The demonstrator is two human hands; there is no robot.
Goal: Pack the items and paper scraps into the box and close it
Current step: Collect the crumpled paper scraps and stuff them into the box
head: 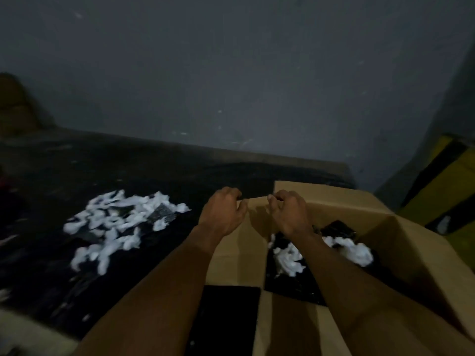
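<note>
- Forearms, both bare, fill the bottom of my view and reach forward to the box [416, 255], which sits at the right on the dark surface [51, 176].
- Left hand [222, 214]: fingers curled over the top edge of the box's left flap [241, 255], clamped on it from the outer side.
- Right hand [289, 214]: fingers bent and gripping the same top edge, just beside the left hand, from the box's inner side.
- Flap stands nearly upright between my hands; the far flap and the right flap lie spread open.
- Inside the box: white paper scraps [356, 250] in two clumps, lying on black items [339, 228]. The right forearm crosses over them.
- Black flat panel [228, 314] shows below the held flap, between my forearms; the frame is blurred and I cannot tell whether it lies inside the box or on the surface beside it.
- Loose pile of white scraps [113, 227] lies on the surface, left of the box and apart from it.
- One dark textured piece [162, 214] sits in that pile near its right edge.
- Grey wall [231, 73] rises behind the surface.
- Yellow-and-black striped object [449, 181] stands at the far right, past the box.
</note>
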